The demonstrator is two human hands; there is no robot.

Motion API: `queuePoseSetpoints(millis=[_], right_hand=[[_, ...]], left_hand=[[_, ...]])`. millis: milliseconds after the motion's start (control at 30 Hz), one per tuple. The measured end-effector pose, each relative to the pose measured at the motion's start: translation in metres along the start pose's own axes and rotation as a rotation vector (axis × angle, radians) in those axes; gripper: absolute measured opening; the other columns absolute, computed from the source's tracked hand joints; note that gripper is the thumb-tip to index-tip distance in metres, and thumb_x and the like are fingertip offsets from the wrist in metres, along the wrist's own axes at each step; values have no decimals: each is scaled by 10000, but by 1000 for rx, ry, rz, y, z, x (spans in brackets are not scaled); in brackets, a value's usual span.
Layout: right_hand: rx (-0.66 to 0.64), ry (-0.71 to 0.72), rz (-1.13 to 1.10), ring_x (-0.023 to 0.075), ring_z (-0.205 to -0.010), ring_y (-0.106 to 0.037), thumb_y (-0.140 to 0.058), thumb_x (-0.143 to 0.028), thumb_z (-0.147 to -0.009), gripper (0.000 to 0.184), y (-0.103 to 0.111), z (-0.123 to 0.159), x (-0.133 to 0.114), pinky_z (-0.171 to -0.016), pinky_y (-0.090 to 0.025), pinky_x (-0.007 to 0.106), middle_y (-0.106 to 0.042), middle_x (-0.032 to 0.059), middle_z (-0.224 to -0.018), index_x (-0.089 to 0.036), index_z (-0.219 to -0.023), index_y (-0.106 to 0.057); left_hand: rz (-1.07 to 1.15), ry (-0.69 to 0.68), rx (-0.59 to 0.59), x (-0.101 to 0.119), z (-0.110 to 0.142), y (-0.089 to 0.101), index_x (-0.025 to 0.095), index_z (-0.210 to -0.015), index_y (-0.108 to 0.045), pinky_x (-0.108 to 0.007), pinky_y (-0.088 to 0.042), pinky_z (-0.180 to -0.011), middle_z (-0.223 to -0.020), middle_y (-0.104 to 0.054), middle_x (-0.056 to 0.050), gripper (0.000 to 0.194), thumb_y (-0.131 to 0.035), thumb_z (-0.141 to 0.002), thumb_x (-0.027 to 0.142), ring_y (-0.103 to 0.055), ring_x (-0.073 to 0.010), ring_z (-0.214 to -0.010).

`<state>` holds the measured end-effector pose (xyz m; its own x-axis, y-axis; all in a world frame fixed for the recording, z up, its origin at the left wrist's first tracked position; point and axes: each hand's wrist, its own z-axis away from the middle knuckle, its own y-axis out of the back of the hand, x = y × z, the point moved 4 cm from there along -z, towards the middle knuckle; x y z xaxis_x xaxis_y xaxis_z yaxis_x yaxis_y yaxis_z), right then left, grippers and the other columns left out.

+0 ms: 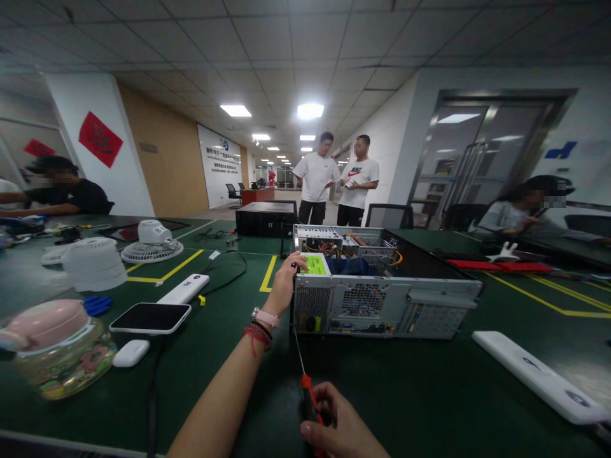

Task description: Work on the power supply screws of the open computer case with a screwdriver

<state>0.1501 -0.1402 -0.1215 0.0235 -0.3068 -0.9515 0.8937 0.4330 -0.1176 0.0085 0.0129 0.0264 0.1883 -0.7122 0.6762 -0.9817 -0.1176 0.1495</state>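
Observation:
An opened desktop computer case point(310, 286) lies on the green table with its rear panel facing me. Its upper side is uncovered, so cables and a power supply with a green label point(315, 263) show inside. At the near left corner my left hand point(285, 280) is closed over the case's edge, fingertips against the power supply. My right hand point(334, 420) is wrapped round the handle of a red and black screwdriver point(309, 397). Its thin shaft points up and away, and the tip meets the lower left corner of the rear panel.
Left of me are a phone point(151, 317), a white earbud case point(131, 353), a pink-lidded bottle point(62, 362) and white fan parts point(151, 245). A white bar-shaped device point(534, 375) lies right. A black box point(266, 218) stands behind. Several people are around.

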Motion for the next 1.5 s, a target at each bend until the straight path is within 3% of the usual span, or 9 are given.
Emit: queuePoseSetpoints(millis=[200, 400, 667, 767, 900, 967, 1067, 1133, 1500], right_hand=[[-44, 6, -20, 94, -605, -555, -793, -603, -494, 741, -1, -1, -2, -477, -344, 208, -577, 20, -949, -201, -1021, -463], [-66, 35, -123, 81, -613, -550, -812, -541, -521, 650, -5, 0, -5, -562, -414, 227, -591, 10, -889, -178, -972, -516], [-54, -85, -101, 17, -380, -442, -753, -565, -547, 605, -4, 3, -11, -349, -194, 175, -551, -66, -677, -186, -940, -492], [-69, -75, -164, 19, -401, -455, -783, -519, -541, 584, 0, 5, -12, -369, -243, 167, -562, -69, -674, -193, -922, -484], [-89, -84, -233, 49, -545, -573, -835, -479, -480, 621, 17, 17, -12, -514, -394, 154, -595, -57, -698, -193, -925, -510], [-61, -144, -190, 55, -532, -573, -824, -505, -484, 625, 29, 28, -11, -516, -401, 157, -611, -56, -660, -196, -936, -521], [54, -172, -121, 51, -466, -538, -736, -504, -601, 520, 47, 43, -15, -400, -283, 143, -651, -34, -647, -208, -974, -528], [108, -198, -57, 59, -442, -532, -684, -505, -643, 501, 53, 49, -19, -377, -272, 146, -674, -10, -645, -205, -1013, -526], [132, -209, 80, 54, -416, -516, -612, -499, -657, 500, 49, 48, -25, -368, -294, 143, -669, -5, -630, -191, -1039, -518]], left_hand=[[-10, 1, -2, 0, 0, 0, 172, -800, -595, -379, -317, -1115, -1092, -633, -89, 348, -271, -916, 227, -442, -215, -1297], [-27, 12, -9, 1, 0, 0, 176, -803, -594, -375, -308, -1119, -1092, -635, -86, 357, -267, -923, 257, -441, -216, -1302], [-26, 10, -4, -1, 1, 0, 179, -795, -606, -387, -319, -1112, -1100, -643, -81, 381, -272, -933, 298, -439, -224, -1308], [-26, 1, -9, -2, 1, 0, 176, -804, -607, -380, -319, -1110, -1102, -641, -86, 383, -269, -934, 301, -441, -220, -1305], [-22, -21, -12, -5, 1, 0, 176, -808, -603, -385, -312, -1115, -1099, -642, -93, 392, -260, -940, 311, -455, -213, -1289], [-37, -11, -14, -7, 1, -1, 178, -809, -601, -377, -306, -1118, -1109, -640, -91, 404, -251, -945, 327, -451, -208, -1294], [-42, 1, -12, -8, 1, -1, 176, -804, -597, -378, -301, -1121, -1116, -636, -90, 410, -247, -947, 334, -448, -209, -1296], [-35, -1, -9, -7, 1, -1, 178, -797, -597, -378, -304, -1122, -1113, -636, -92, 413, -247, -947, 336, -450, -209, -1293], [-24, -18, -10, -8, 0, 0, 176, -814, -613, -369, -317, -1115, -1121, -637, -85, 415, -256, -949, 337, -449, -216, -1299]])
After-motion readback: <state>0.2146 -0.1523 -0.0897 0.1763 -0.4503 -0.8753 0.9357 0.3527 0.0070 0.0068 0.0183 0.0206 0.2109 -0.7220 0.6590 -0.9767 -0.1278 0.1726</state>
